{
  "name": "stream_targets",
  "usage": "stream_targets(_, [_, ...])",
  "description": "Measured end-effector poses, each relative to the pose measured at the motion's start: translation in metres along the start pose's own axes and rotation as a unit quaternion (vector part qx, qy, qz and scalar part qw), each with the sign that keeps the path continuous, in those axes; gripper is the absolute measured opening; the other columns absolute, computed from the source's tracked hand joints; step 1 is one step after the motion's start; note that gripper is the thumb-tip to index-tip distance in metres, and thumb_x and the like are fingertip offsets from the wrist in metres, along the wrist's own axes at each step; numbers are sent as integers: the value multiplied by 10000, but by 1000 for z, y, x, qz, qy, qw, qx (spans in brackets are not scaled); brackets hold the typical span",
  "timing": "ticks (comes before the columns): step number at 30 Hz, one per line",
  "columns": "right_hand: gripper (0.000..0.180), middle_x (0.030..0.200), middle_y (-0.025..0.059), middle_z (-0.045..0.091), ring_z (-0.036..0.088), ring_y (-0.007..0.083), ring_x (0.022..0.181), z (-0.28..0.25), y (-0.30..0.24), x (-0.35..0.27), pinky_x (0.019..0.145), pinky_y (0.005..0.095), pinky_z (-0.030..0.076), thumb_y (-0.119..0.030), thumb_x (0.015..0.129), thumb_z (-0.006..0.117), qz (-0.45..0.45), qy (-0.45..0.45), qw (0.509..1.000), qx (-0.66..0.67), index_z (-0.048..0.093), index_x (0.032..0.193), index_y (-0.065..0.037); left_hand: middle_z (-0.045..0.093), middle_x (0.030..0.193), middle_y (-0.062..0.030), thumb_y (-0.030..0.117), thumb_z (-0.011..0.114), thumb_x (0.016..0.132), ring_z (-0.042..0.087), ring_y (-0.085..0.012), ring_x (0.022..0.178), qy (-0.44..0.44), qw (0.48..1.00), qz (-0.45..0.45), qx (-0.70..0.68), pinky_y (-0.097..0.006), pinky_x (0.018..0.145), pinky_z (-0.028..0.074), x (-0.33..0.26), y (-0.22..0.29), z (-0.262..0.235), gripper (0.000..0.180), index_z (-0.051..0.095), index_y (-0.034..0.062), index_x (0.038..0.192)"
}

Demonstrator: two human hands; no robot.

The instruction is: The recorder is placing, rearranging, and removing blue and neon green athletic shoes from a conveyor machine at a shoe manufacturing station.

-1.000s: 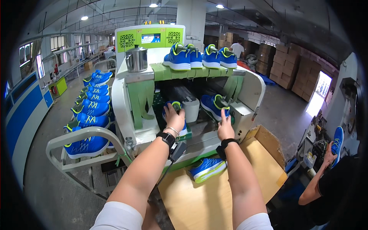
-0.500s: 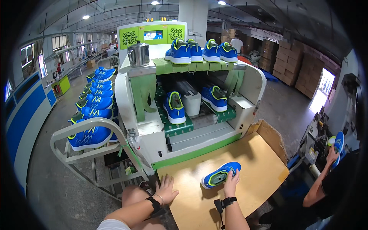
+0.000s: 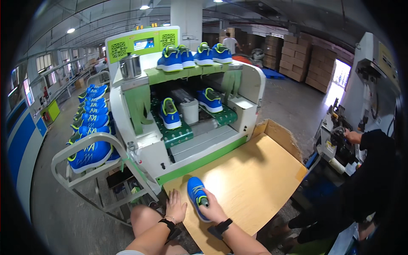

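Note:
A blue sneaker (image 3: 196,188) with a lime-green collar and pale laces is gripped in my right hand (image 3: 214,209) over the tan board, toe pointing away from me. My fingers reach around its heel and collar, partly hiding the opening. Beside it, my left hand (image 3: 175,207) rests flat at the left edge of the board (image 3: 250,182), fingers spread and holding nothing. Ahead, two matching sneakers sit on the green belts of a white and green machine, a left one (image 3: 170,114) and a right one (image 3: 210,100).
Several sneakers (image 3: 170,59) line the machine's top near a metal pot (image 3: 130,66). A rack (image 3: 87,142) with more sneakers stands left. Torn cardboard (image 3: 278,136) borders the board's far right. A co-worker (image 3: 374,157) works at a machine on the right; stacked cartons (image 3: 293,57) stand behind.
My right hand has brought the sneaker left, close to my left hand, and turned it toe-away. The view has swung right. The co-worker's hand, earlier holding a shoe, is now at the right-hand machine.

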State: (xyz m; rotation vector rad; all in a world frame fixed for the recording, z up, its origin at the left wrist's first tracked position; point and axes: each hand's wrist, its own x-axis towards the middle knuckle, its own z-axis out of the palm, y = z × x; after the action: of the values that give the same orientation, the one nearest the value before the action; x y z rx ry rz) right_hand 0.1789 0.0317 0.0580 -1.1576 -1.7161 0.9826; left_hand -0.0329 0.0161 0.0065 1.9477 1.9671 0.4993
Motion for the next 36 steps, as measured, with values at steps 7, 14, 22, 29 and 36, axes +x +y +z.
stream_targets(7, [755,1493,300,436,463,464,1361,-2,-19,-22,1160,457,394,-138,819,658,16,-32,999,-22,386,1516,-40,173,1678,-240,255,502,1011,130,-416,1561,17,1000,19,3,-594,1228,186,-1,-8,5,701,227,-51,1580])
stream_targets(14, [745,1463,284,475,483,437,1352,13,-20,-31,1153,440,402,-180,864,678,31,38,997,-51,376,1533,-53,214,1657,-255,231,527,992,153,-437,1547,36,998,43,20,-586,1218,208,0,-12,10,680,275,-59,1553])
stream_targets(22, [731,1460,266,491,499,423,1340,12,-17,-32,1141,444,414,-204,878,683,30,46,998,-38,389,1531,-56,193,1673,-226,206,527,992,155,-419,1552,28,998,42,35,-576,1212,235,1,-11,9,672,271,-42,1562])
stream_targets(29, [719,1447,267,504,496,434,1332,14,-18,-32,1139,453,412,-202,875,686,29,53,998,-34,405,1521,-56,220,1664,-232,205,532,993,174,-421,1547,27,999,35,21,-562,1221,228,-3,-8,4,678,268,-46,1564])
stream_targets(36, [711,1449,254,501,486,456,1303,13,-19,-32,1140,489,384,-182,854,735,-23,94,990,-101,438,1490,-65,205,1678,-213,235,521,1010,157,-393,1560,24,999,27,7,-552,1235,206,0,-5,7,692,243,-40,1580])
